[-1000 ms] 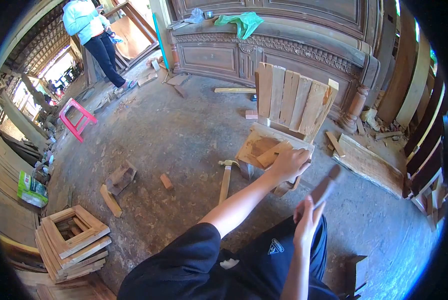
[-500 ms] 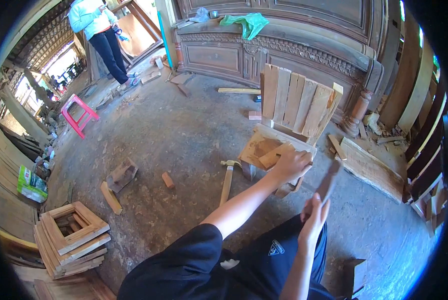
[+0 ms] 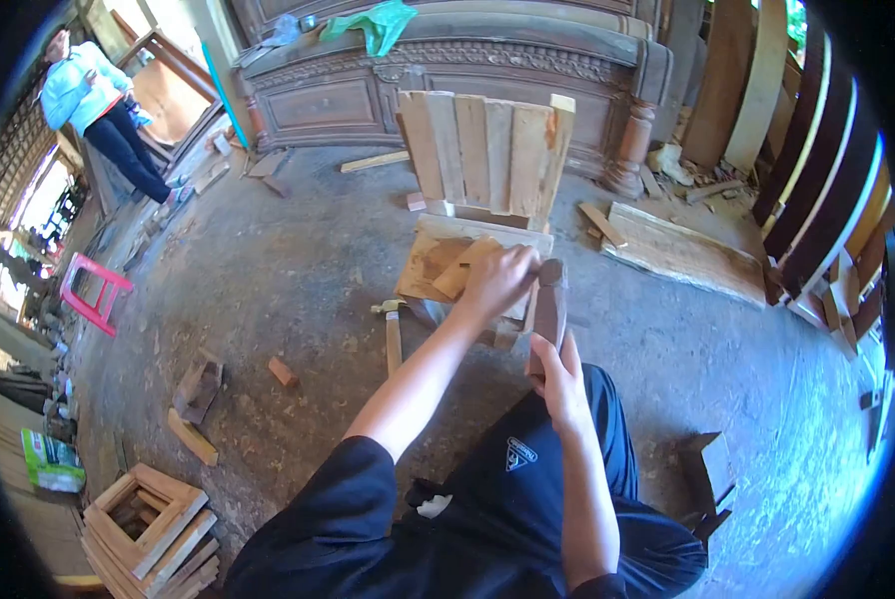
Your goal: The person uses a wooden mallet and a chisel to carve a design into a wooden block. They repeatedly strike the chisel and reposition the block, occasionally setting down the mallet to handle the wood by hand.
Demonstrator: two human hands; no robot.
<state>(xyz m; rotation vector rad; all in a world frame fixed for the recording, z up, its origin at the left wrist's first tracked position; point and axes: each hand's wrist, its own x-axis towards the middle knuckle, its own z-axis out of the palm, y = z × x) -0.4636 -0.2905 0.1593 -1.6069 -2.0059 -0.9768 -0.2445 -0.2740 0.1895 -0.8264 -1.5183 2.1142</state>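
Observation:
My left hand (image 3: 504, 282) is closed over the right end of a short light piece of wood (image 3: 464, 266), which lies on a low wooden work block (image 3: 423, 262). Its fingertips are partly hidden. In my right hand (image 3: 559, 384) is a thick dark wooden bar (image 3: 550, 304), gripped at its lower end and held upright; the top comes close beside my left hand. Behind the block stands a row of upright boards (image 3: 482, 155). A claw hammer (image 3: 393, 334) rests against the floor to the left of the block.
A small wood block (image 3: 284, 372), a dark wooden piece (image 3: 198, 387) and stacked wooden frames (image 3: 173, 504) lie on the left. A rough plank (image 3: 682, 255) is on the right. Carved furniture (image 3: 328, 105), a pink stool (image 3: 96, 295) and a standing person (image 3: 88, 95) are farther back.
My right hand has brought the wooden bar up and left, close to my left hand. My left hand stays on the piece of wood. The view has turned right.

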